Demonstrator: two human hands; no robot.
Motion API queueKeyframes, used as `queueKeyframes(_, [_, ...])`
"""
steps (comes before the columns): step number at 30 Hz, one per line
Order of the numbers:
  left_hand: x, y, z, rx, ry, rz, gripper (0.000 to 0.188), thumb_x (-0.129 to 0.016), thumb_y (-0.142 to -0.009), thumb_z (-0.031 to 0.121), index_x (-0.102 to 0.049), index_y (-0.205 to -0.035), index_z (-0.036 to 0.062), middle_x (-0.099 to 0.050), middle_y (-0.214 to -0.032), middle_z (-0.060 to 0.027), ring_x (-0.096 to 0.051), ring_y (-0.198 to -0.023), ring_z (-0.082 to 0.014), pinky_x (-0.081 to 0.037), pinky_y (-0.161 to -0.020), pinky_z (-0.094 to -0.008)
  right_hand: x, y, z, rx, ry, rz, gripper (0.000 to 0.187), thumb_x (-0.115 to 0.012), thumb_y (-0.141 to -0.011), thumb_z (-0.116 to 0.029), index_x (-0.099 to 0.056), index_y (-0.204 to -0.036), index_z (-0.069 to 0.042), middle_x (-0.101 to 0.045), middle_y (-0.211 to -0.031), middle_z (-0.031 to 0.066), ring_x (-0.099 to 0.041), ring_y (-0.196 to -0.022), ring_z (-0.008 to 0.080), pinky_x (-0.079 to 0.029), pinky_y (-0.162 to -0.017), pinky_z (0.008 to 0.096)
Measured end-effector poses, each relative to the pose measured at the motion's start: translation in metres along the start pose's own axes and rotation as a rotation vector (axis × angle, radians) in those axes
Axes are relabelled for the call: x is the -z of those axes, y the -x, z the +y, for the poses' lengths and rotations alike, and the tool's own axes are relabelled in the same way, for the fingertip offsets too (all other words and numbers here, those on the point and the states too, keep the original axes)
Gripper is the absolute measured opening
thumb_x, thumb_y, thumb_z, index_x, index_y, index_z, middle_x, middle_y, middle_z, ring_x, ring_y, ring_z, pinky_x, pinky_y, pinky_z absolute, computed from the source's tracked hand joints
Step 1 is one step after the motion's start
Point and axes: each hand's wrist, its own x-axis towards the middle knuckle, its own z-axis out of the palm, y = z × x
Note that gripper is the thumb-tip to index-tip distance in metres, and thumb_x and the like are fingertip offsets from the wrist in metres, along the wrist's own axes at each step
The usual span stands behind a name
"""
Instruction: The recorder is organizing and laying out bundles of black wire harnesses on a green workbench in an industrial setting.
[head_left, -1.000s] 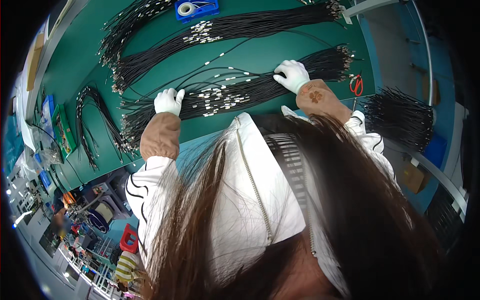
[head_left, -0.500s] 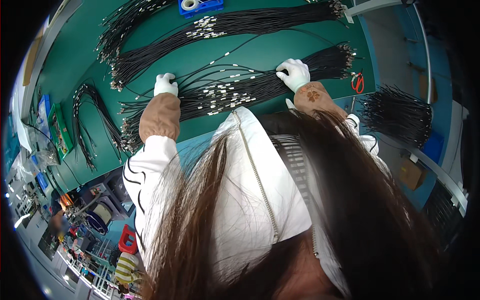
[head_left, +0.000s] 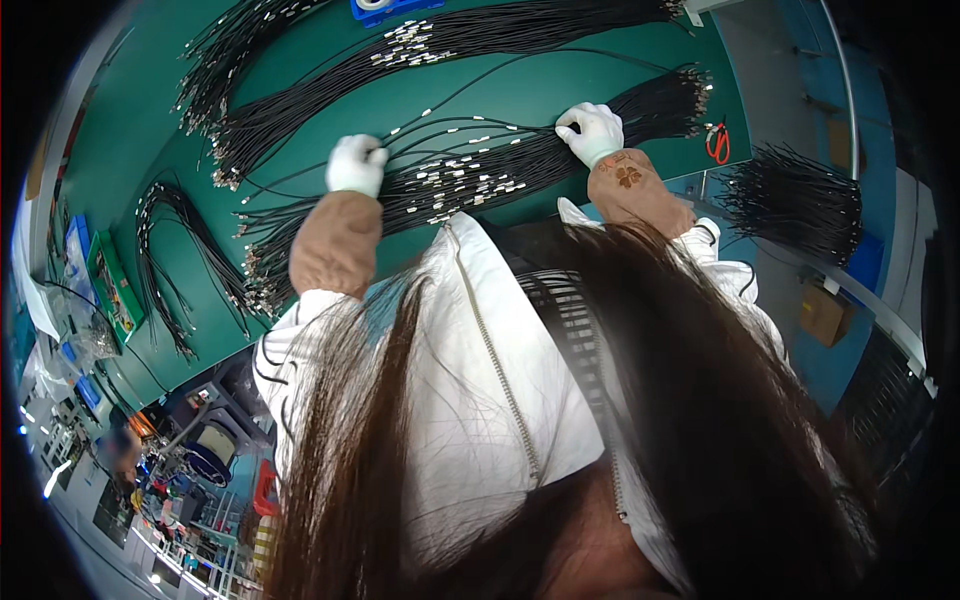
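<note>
My white-gloved right hand [head_left: 592,133] is closed in a pinch, thumb and forefinger on black cables at the upper edge of the near bundle. My left hand [head_left: 357,167], gloved in white too, is above the left part of that bundle, next to several loose cables. Its fingers look curled but are smeared by motion, so its hold cannot be made out. The near bundle of black cables [head_left: 540,165] lies across the table, with white labels around its middle and metal connectors at its ends. One loose cable [head_left: 470,82] arcs away above it.
A second long cable bundle [head_left: 330,85] lies farther back on the green table [head_left: 300,215]. A bent bundle [head_left: 185,215] and a green bin [head_left: 112,280] are at left. Red-handled cutters [head_left: 717,143] lie at the right edge; more cables [head_left: 795,205] hang beyond it. A blue tray [head_left: 385,12] stands at the back.
My left hand has moved a little right along the cables and is now blurred. My right hand keeps its pinch in nearly the same place. The whole view has shifted slightly.
</note>
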Motion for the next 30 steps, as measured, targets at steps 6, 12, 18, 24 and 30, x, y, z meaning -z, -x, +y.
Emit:
queueKeyframes(6, [-0.029,-0.007,0.068,0.024,-0.179,-0.142,0.023,-0.072,-0.082,0.030,-0.072,-0.100,0.0164,-0.067,-0.104,-0.0054,-0.061,-0.098,-0.0296,-0.046,-0.092,-0.0422,-0.014,0.002,-0.025,0.026,0.048,0.104,0.009,-0.077,-0.078,-0.031,-0.073,-0.082,-0.024,-0.066,-0.094,-0.0085,-0.056,-0.107,0.0170,-0.031,-0.104,0.0395])
queueKeyframes(12, [-0.011,-0.012,0.043,0.042,-0.158,-0.085,0.016,-0.069,-0.083,0.031,-0.072,-0.092,0.0171,-0.068,-0.092,-0.0022,-0.062,-0.095,-0.0274,-0.045,-0.085,-0.0429,-0.008,-0.012,-0.029,0.193,-0.062,0.310,0.006,-0.076,-0.077,-0.026,-0.072,-0.080,-0.023,-0.064,-0.090,-0.0081,-0.057,-0.101,0.0172,-0.031,-0.106,0.0405])
queueKeyframes(18, [0.015,-0.017,-0.010,0.275,-0.175,-0.150,0.019,-0.071,-0.085,0.027,-0.074,-0.098,0.0140,-0.071,-0.094,-0.0075,-0.065,-0.093,-0.0265,-0.051,-0.085,-0.0368,-0.025,-0.062,-0.044,0.296,-0.143,0.329,0.006,-0.076,-0.076,-0.024,-0.072,-0.080,-0.022,-0.065,-0.089,-0.0078,-0.058,-0.099,0.0181,-0.035,-0.102,0.0404])
queueKeyframes(24, [0.006,-0.016,-0.017,0.312,-0.071,-0.076,0.017,-0.065,-0.086,0.015,-0.070,-0.102,0.0142,-0.064,-0.104,-0.0129,-0.064,-0.096,-0.0342,-0.051,-0.085,-0.0431,-0.035,-0.071,-0.028,0.322,-0.117,0.185,0.005,-0.071,-0.077,-0.016,-0.068,-0.076,-0.019,-0.062,-0.091,-0.0055,-0.056,-0.101,0.0205,-0.039,-0.099,0.0385])
queueKeyframes(30, [-0.004,-0.033,-0.020,0.271,-0.090,0.012,0.009,-0.068,-0.084,0.014,-0.067,-0.092,0.0103,-0.064,-0.094,-0.0103,-0.063,-0.091,-0.0330,-0.051,-0.082,-0.0411,-0.026,-0.070,-0.017,0.492,-0.128,0.119,0.007,-0.072,-0.076,-0.013,-0.067,-0.078,-0.017,-0.062,-0.092,-0.0037,-0.057,-0.098,0.0228,-0.043,-0.089,0.0394])
